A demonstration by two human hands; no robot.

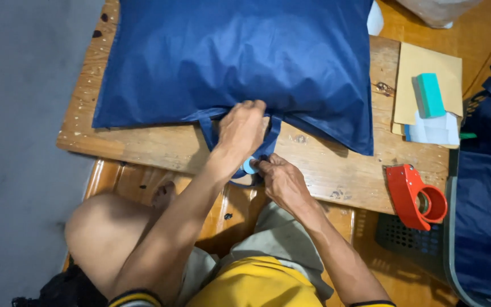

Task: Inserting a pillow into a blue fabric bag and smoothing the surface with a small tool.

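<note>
A large dark blue fabric bag [240,57] lies stuffed and flat on a low wooden table [160,145], its two handles [269,139] hanging toward me. My left hand [241,129] presses down on the bag's near edge between the handles. My right hand [279,179] pinches a small round light blue piece [249,166] against the handles at the table's front edge.
A red tape dispenser [416,196] rests on the table's right front corner. Behind it lie tan cardboard sheets [427,65] with a teal block [430,94] and pale blue pads. More dark blue bags [487,210] sit in a crate at right. My bare knee [95,227] is at lower left.
</note>
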